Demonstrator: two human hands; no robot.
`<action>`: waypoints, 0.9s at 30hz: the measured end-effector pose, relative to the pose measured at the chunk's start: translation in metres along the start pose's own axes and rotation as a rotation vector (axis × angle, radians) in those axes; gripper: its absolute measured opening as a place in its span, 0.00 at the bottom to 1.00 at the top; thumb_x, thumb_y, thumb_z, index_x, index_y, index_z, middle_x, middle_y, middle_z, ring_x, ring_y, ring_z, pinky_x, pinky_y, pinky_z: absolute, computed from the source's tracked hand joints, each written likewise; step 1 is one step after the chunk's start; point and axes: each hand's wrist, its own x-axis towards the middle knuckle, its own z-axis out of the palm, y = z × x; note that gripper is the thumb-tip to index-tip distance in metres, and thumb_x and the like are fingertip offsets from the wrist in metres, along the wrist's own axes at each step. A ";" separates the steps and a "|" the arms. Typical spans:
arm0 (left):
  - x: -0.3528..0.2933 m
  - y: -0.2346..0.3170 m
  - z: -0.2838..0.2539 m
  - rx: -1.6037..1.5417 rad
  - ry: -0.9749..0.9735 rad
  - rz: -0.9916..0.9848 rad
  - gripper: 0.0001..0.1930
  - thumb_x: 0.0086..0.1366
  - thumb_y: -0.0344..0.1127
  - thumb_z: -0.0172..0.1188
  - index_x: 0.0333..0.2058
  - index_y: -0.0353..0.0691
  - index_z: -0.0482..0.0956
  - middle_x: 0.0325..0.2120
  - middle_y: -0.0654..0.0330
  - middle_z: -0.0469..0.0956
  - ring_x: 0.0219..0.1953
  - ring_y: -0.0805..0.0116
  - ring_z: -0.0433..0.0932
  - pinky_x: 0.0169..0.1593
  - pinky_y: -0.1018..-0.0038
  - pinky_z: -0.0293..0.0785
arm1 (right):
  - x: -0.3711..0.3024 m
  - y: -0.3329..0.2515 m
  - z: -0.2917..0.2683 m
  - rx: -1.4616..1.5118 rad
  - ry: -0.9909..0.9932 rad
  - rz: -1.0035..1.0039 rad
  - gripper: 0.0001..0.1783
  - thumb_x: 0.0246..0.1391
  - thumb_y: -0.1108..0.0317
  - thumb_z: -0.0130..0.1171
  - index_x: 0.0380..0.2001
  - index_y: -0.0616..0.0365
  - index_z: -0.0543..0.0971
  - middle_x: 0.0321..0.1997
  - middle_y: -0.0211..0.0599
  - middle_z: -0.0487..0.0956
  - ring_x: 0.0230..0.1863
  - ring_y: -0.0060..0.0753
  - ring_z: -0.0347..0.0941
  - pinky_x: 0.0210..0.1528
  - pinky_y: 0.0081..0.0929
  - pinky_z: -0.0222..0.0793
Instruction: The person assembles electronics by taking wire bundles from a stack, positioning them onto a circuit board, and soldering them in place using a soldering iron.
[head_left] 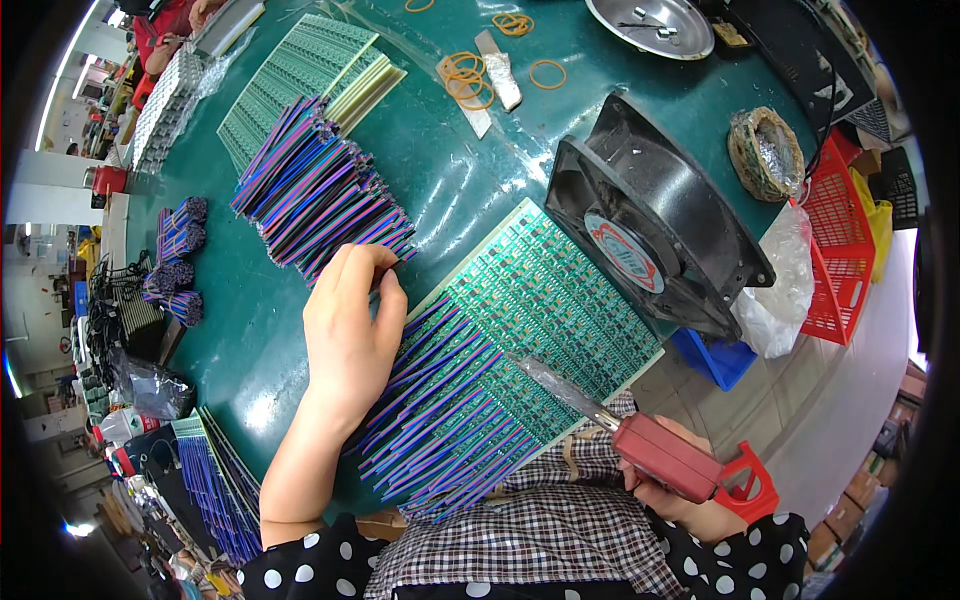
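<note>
Closest to the person, the right hand (690, 500) is wrapped tight around the red handle of a soldering gun (668, 458), whose long grey tip reaches out over the near edge of the green circuit panel (545, 300) lying on the table (440, 170). Just left of it, the left hand (350, 325) rests palm down, fingers curled and pinching at the ends of the multicoloured ribbon wires (440, 420) that lie side by side along the panel's near half; there are too many strands to count, some dozens I would guess. To my eye the risk sits right there: the hot tip is near the wire insulation and not far from the left fingers, so a slip of either hand could scorch a wire or burn skin, and a nudge could knock the neat row out of line. Beyond the left hand lies one big loose heap of wires (320, 185), and past that one stack of green panels (295, 70). To the right stands one black fan (650, 230), tilted against the panel's far edge. Further back I count about six orange rubber bands (468, 78), one metal dish (650, 25), one roll of solder wire (766, 152), and one red basket (835, 250) at the table's right edge.
</note>
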 end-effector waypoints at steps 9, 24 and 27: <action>-0.029 0.042 -0.013 -0.071 -0.281 0.244 0.10 0.52 0.27 0.62 0.35 0.38 0.76 0.28 0.57 0.74 0.28 0.61 0.75 0.28 0.70 0.73 | -0.022 0.000 -0.001 0.453 0.052 0.400 0.45 0.42 0.60 0.74 0.56 0.77 0.65 0.29 0.41 0.82 0.25 0.28 0.80 0.28 0.20 0.74; -0.049 0.038 0.004 0.185 -0.247 0.535 0.18 0.49 0.29 0.59 0.41 0.33 0.80 0.32 0.60 0.75 0.25 0.71 0.72 0.25 0.78 0.69 | -0.015 0.001 -0.002 0.413 -0.026 0.310 0.41 0.44 0.58 0.73 0.54 0.76 0.68 0.30 0.38 0.83 0.27 0.28 0.82 0.32 0.21 0.76; -0.049 0.031 0.008 0.147 -0.212 0.572 0.18 0.47 0.30 0.59 0.39 0.31 0.80 0.32 0.59 0.74 0.26 0.74 0.72 0.21 0.83 0.66 | -0.017 0.004 0.001 0.335 -0.016 0.269 0.40 0.43 0.57 0.73 0.52 0.75 0.70 0.30 0.39 0.83 0.27 0.30 0.82 0.33 0.22 0.77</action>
